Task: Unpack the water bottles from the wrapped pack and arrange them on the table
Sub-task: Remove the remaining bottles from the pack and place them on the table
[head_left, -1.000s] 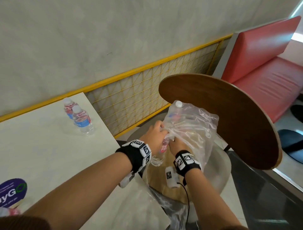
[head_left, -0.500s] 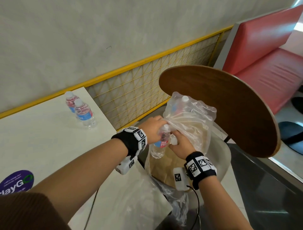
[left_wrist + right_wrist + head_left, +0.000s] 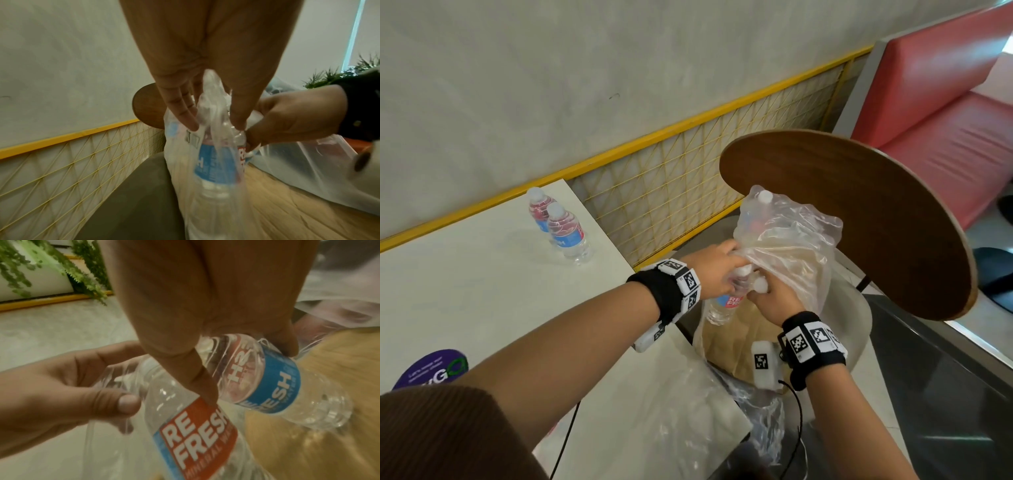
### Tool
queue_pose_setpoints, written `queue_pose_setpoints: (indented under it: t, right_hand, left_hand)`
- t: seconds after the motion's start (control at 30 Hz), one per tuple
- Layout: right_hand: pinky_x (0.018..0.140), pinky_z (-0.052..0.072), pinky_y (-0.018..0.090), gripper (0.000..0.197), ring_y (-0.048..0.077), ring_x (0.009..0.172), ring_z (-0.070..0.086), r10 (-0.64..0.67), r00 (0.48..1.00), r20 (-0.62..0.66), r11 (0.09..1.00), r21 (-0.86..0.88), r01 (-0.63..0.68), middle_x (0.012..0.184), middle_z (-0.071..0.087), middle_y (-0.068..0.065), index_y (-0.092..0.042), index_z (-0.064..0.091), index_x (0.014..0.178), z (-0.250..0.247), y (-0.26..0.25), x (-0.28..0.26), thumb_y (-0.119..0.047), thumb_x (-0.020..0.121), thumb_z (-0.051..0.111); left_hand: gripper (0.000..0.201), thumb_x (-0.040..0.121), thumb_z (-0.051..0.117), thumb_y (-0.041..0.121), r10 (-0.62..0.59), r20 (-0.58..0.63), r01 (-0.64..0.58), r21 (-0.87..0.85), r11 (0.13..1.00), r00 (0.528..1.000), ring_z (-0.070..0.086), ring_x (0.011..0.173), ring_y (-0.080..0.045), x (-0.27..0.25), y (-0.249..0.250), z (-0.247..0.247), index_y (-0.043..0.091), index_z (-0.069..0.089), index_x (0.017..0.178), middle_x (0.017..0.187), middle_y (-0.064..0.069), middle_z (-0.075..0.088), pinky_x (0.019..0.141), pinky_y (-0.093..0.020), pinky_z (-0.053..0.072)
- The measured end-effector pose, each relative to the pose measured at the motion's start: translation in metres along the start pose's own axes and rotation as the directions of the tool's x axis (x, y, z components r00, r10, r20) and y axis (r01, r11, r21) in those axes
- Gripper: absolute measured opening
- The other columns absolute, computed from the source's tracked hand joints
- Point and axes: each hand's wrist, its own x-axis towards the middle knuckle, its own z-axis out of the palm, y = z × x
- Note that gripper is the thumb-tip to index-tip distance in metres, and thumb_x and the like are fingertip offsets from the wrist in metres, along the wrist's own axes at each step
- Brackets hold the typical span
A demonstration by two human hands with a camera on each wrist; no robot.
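The crumpled clear plastic wrap [image 3: 794, 240] of the pack stands on a chair seat, with one bottle's white cap [image 3: 765, 196] showing inside it at the top. My left hand [image 3: 719, 263] grips a red-and-blue-labelled water bottle [image 3: 726, 303] by its neck, with wrap film caught under the fingers [image 3: 185, 116]. My right hand [image 3: 774, 298] grips the top of a second bottle [image 3: 273, 386] right beside the first. Two unpacked bottles [image 3: 566, 233] stand upright together at the far edge of the white table [image 3: 465, 291].
The chair has a grey shell, a wooden seat [image 3: 736, 342] and a round wooden backrest [image 3: 859, 222] just behind the wrap. Loose clear film [image 3: 681, 411] drapes over the table's near corner. A purple sticker [image 3: 431, 370] lies at the near left. A red bench [image 3: 945, 120] is far right.
The left hand has drawn its bottle up and out of the wrap's opening. The right hand has shifted from the film onto the top of a second bottle.
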Motion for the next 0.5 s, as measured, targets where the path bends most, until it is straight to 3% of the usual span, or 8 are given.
queue_pose_setpoints:
  t: [0.1,0.23,0.4,0.5]
  right_hand:
    - [0.090,0.032,0.020,0.047,0.014,0.113,0.048,-0.010,1.000,-0.002,1.000,0.014,0.010,0.124,0.055,0.004,-0.013,0.052,0.125,-0.006,0.002,0.000,0.000,0.081,0.064]
    - [0.096,0.032,0.019,0.056,0.017,0.123,0.047,-0.078,0.992,0.099,0.997,0.009,0.077,0.130,0.053,0.002,-0.018,0.052,0.127,-0.002,0.005,-0.008,0.004,0.078,0.062]
    - [0.097,0.034,0.022,0.058,0.015,0.123,0.047,0.009,0.991,0.131,0.999,-0.032,-0.004,0.132,0.053,-0.003,-0.023,0.047,0.133,-0.002,0.003,-0.014,-0.001,0.081,0.060]
    - [0.081,0.038,0.020,0.046,0.013,0.102,0.050,0.013,0.988,0.152,0.998,-0.067,-0.003,0.115,0.055,-0.005,-0.022,0.050,0.122,-0.007,-0.004,-0.019,-0.007,0.081,0.063]
  left_hand:
    - [0.058,0.079,0.070,0.033,-0.014,-0.048,0.015,0.008,1.000,0.999,0.055,0.108,-0.023,0.000,0.006,0.002,0.019,0.046,0.129,0.135,-0.003,0.037,0.089,-0.035,0.048]
    - [0.046,0.074,0.071,0.041,-0.058,-0.067,0.058,-0.004,0.998,0.996,0.058,0.099,-0.026,0.001,0.002,0.005,0.017,0.053,0.108,0.131,-0.003,0.035,0.083,-0.037,0.050]
    - [0.052,0.071,0.073,0.048,-0.069,-0.031,0.068,-0.030,0.997,0.997,0.040,0.126,-0.025,0.000,-0.007,0.013,0.026,0.061,0.116,0.148,0.002,0.021,0.099,-0.044,0.044]
    - [0.043,0.069,0.077,0.045,-0.005,-0.077,0.001,-0.055,0.999,0.997,0.028,0.134,-0.020,-0.007,-0.011,0.014,0.024,0.069,0.106,0.148,0.005,0.021,0.103,-0.045,0.040]
